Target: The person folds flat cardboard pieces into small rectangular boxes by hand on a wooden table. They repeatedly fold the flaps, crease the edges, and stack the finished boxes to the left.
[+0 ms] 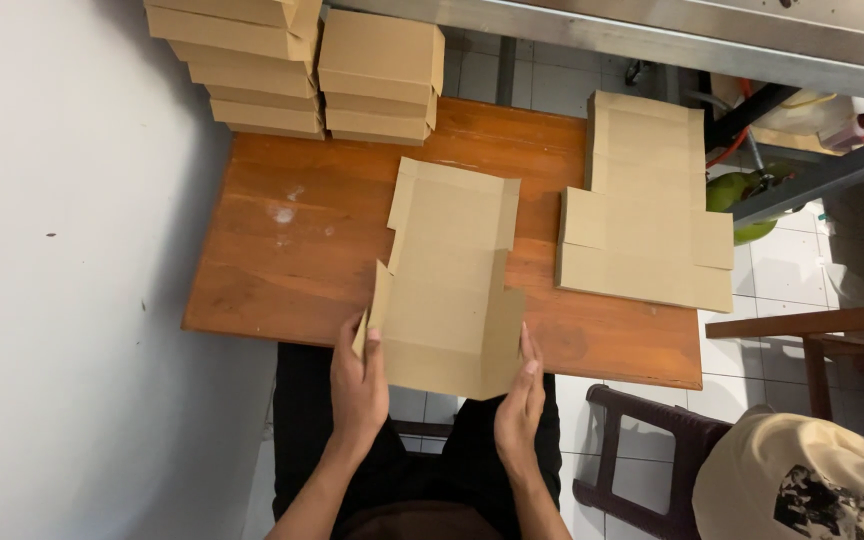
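Both hands are on a flat cardboard box blank [449,280] lying in the middle of the frame on the wooden table [282,260], its near end hanging over the table's lower edge. Left hand [359,385] pinches the lower-left flap, folding it up; right hand [520,400] presses flat against the lower-right side flap. A stack of flat blanks [647,215] sits to the right, folded boxes [297,70] piled upper left.
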